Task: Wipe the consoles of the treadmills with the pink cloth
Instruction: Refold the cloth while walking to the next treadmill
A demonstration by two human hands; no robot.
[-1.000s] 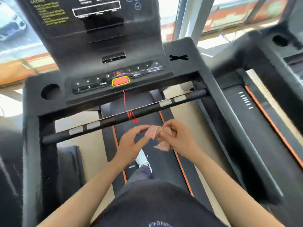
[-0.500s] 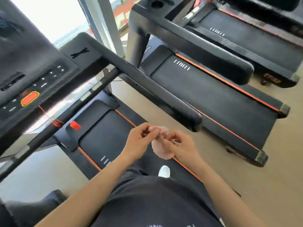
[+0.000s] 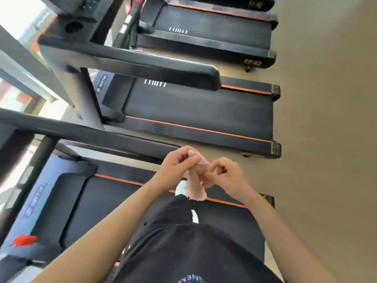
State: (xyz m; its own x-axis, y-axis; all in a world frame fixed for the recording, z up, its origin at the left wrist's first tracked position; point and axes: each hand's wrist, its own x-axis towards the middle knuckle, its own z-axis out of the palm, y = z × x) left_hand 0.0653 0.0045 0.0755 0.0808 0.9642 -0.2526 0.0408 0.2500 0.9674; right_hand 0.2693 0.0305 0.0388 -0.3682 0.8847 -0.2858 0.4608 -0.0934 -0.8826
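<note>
Left hand (image 3: pixel 179 167): fingers bent, pinching the top of the cloth.
Right hand (image 3: pixel 229 178): fingers bent, pinching the side of the cloth.
Cloth (image 3: pixel 196 188): pink and small, hangs down between both hands, over the edge of the near belt.
Near belt (image 3: pixel 106 203): black with an orange stripe; the person stands on it in a white shoe (image 3: pixel 182 187).
Next treadmill (image 3: pixel 195 113): just beside it, on the tan floor (image 3: pixel 326 119).
Console (image 3: pixel 81 11): top left, blurry, well apart from the cloth.
</note>
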